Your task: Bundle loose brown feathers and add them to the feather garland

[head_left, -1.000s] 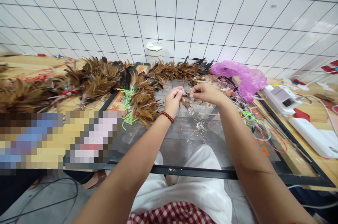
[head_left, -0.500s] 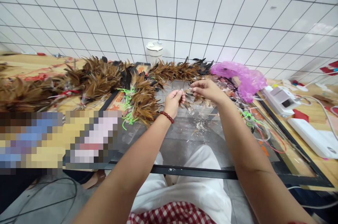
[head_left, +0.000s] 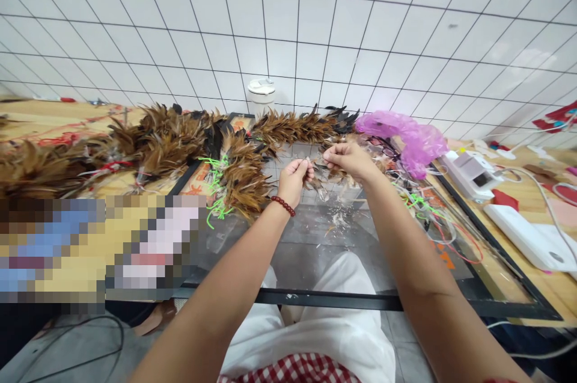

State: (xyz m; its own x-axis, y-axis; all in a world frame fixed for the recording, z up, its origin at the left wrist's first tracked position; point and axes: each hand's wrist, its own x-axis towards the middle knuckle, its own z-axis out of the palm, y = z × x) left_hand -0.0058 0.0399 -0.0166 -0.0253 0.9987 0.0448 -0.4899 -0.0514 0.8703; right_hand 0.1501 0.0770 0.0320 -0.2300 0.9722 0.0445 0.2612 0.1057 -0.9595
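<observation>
My left hand [head_left: 295,178], with a dark red bead bracelet [head_left: 283,205] at its wrist, is closed in a pinch with the thumb on top. What it pinches is too small to make out. A short way to its right, my right hand [head_left: 347,159] has thumb and forefinger pressed together; whatever lies between them is hidden. The hands are apart, above a glass panel in a black frame [head_left: 329,299]. Loose feathers [head_left: 322,187] and pale fluff [head_left: 338,217] lie below them. A brown feather bundle [head_left: 246,178] with bright green ties [head_left: 217,184] sits to the left.
A row of brown feathers [head_left: 297,127] runs along the back, with a larger pile [head_left: 157,136] at left. A white lidded cup [head_left: 261,94] stands by the tiled wall. Right of my hands are a pink plastic bag [head_left: 406,133], green strings [head_left: 417,202] and a white device [head_left: 471,175].
My right hand's fingers have closed from a looser, spread shape into a pinch, and it has shifted slightly left. My left hand stays pinched. The camera view has tilted up a little.
</observation>
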